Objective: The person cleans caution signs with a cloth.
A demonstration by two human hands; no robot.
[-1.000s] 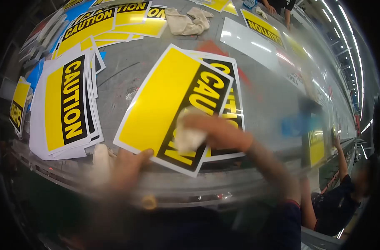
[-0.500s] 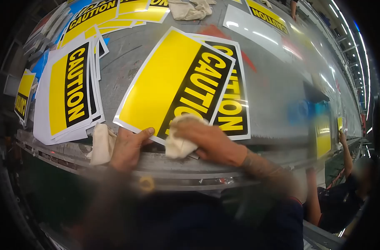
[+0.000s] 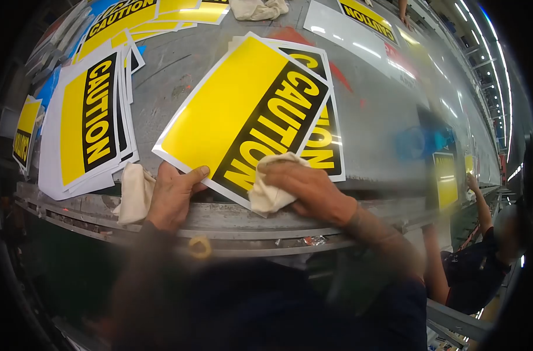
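A yellow and black CAUTION sign [image 3: 219, 99] lies tilted over another CAUTION sign [image 3: 335, 131] near the table's front edge. My left hand [image 3: 174, 193] grips the top sign's lower left edge, thumb on its face and the other fingers under it. My right hand [image 3: 307, 190] is closed around a cream cloth [image 3: 272, 196], which rests on the sign's lower right corner and covers part of the lettering's end. Another cream cloth [image 3: 136, 192] hangs at the table edge, just left of my left hand.
To the left is a stack of CAUTION signs [image 3: 76, 123], with more signs [image 3: 120, 23] behind it. A cloth [image 3: 257, 8] lies at the back. A metal rail [image 3: 237, 216] runs along the front. At the right, a co-worker [image 3: 477, 263] reaches toward the table.
My right hand has moved slightly right with the cloth, uncovering more of the lettering. The whole view has shifted a little. My left hand keeps its hold on the sign.
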